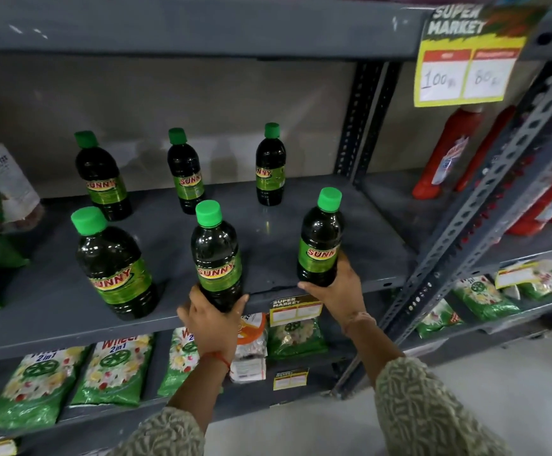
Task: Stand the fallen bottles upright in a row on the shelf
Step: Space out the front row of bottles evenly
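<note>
Shelf (pixel 268 232) holds six dark bottles with green caps, all upright: three in a back row, three in a front row. None lying down that I can see

Front left bottle (pixel 113 268) at 9 o'clock of frame centre, free-standing near the shelf lip. Front middle bottle (pixel 217 258) at 6 o'clock, left hand (pixel 210 320) wrapped round its base, fingers curled on the lower body. Front right bottle (pixel 320 238) at 4 o'clock, right hand (pixel 337 291) cupping its base from below and behind, thumb across the front

Handling, my read: full of dark liquid so fairly heavy, plastic looks stiff, glossy and probably slick. Low grip steadies the foot but leaves them top-heavy; mid-body at the label is safer for lifting. Front bases sit close to the edge, tip-off risk

Hard to tell: whether both held bases are flat on the shelf, hands cover them. Left edge packets cut off. Price card (pixel 465 74) at 2 o'clock blurred
</note>
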`<state>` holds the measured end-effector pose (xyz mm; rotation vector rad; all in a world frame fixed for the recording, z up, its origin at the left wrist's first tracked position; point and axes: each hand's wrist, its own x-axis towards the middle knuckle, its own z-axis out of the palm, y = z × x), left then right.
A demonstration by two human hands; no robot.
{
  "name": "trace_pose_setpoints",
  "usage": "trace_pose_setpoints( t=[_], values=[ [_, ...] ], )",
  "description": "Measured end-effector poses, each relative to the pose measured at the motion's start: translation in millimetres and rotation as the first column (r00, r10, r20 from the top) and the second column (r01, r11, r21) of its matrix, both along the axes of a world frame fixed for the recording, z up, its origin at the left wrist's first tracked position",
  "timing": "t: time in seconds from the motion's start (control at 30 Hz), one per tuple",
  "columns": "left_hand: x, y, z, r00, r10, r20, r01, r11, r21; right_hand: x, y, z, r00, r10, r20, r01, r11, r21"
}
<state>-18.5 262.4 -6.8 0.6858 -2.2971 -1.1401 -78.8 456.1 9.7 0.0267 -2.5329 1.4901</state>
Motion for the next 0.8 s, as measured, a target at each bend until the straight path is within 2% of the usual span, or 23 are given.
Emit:
trace_pose_setpoints(
  t=[0.13,0.47,0.6,0.63,0.7,0.73,0.8],
  values=[
    [2.3,-2.9,2.3,0.999,-0.022,0.023,0.021,0.999,0.049,-1.2,1.6,-9.4,1.0,0.002,0.007,-0.002,1.0,0.014],
    [3.2,-8.7,10.0,0.993,-0.11,0.035,0.109,0.994,0.028,0.0,-1.3,-9.0,0.999,-0.017,0.042,0.019,0.999,-0.034],
    [17.8,-18.2,12.7,0.986,-0.157,-0.062,0.16,0.985,0.059,40.6,-21.3,-16.6,0.978,-0.208,0.007,0.208,0.975,-0.072],
    [24.3,-24.9,9.8,0.985,-0.131,-0.112,0.136,0.99,0.034,57.6,-33.7,-18.0,0.976,-0.209,-0.058,0.206,0.978,-0.044],
    [35.5,-45.9,2.3,0.981,-0.008,-0.194,0.009,1.0,0.006,77.6,-62.7,-19.5,0.978,-0.093,-0.186,0.101,0.994,0.033],
    [38.2,-58.5,-0.8,0.976,0.064,-0.209,-0.065,0.998,0.002,77.5,-74.9,-21.2,0.982,-0.016,-0.186,0.028,0.998,0.059],
    [38.5,-85.2,0.3,0.974,0.157,-0.165,-0.159,0.987,0.0,66.0,-99.1,-11.5,0.989,0.141,-0.048,-0.138,0.989,0.058]
  ],
)
